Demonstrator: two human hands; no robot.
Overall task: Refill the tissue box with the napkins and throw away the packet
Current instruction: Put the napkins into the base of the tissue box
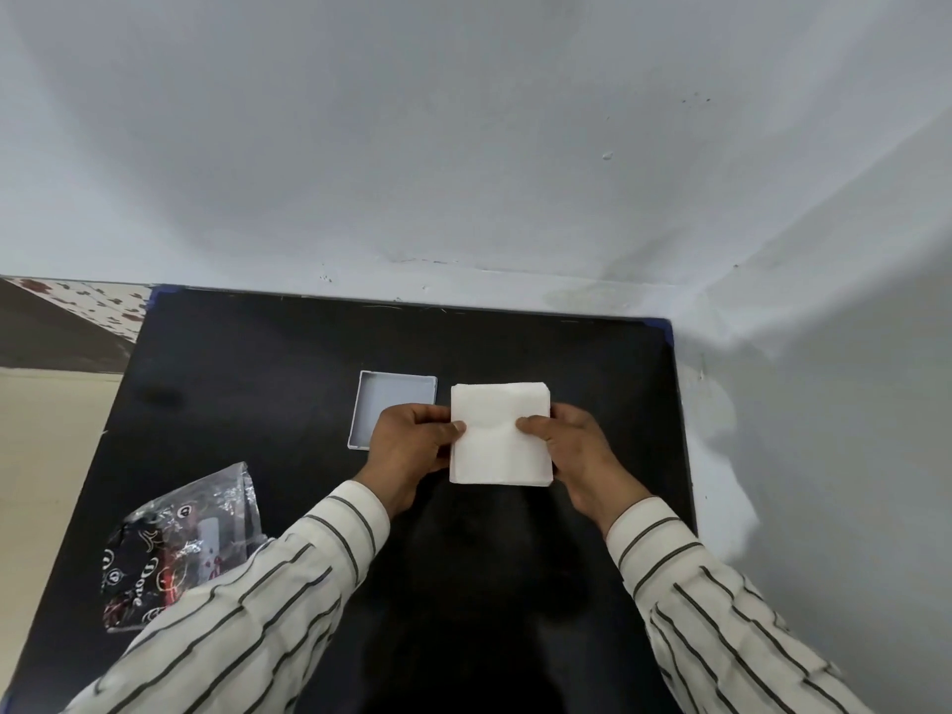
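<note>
A white stack of napkins (499, 445) is held over the black table (247, 363), to the right of the tissue box. My left hand (407, 450) grips its left edge with the thumb on top. My right hand (572, 450) grips its right edge the same way. The shallow grey tissue box (384, 399) lies open and holds nothing, and my left hand covers its near right corner. The crumpled napkin packet (175, 543), clear plastic with black and red print, lies at the table's front left, partly under my left sleeve.
White walls close off the table at the back and on the right. Past the table's left edge a beige floor and a patterned surface (98, 306) show.
</note>
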